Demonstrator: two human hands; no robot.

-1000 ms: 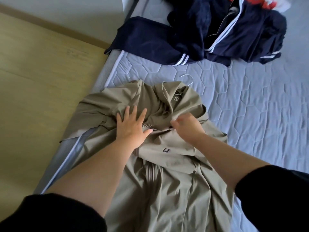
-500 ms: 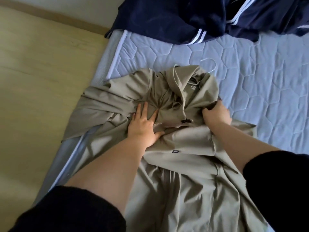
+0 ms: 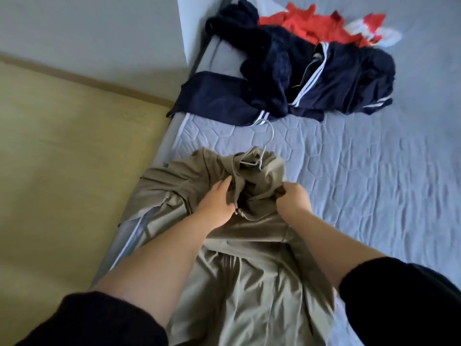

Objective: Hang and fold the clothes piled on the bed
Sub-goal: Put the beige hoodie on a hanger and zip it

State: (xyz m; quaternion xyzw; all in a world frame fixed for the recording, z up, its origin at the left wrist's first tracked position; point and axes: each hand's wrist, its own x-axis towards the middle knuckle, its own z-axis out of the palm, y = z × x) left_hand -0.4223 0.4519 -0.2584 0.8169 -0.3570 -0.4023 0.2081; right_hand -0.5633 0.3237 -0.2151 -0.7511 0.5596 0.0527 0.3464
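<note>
Head: jacket in right fingers.

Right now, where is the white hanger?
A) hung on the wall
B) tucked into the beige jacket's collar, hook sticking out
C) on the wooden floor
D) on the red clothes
B: the white hanger comes out of the beige jacket at its collar, hook lying on the bed cover.

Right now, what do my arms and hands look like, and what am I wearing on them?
The left hand and right hand are bare: no gloves, rings or watch show. The left sleeve and right sleeve are black, ending near the elbows; forearms uncovered.
</note>
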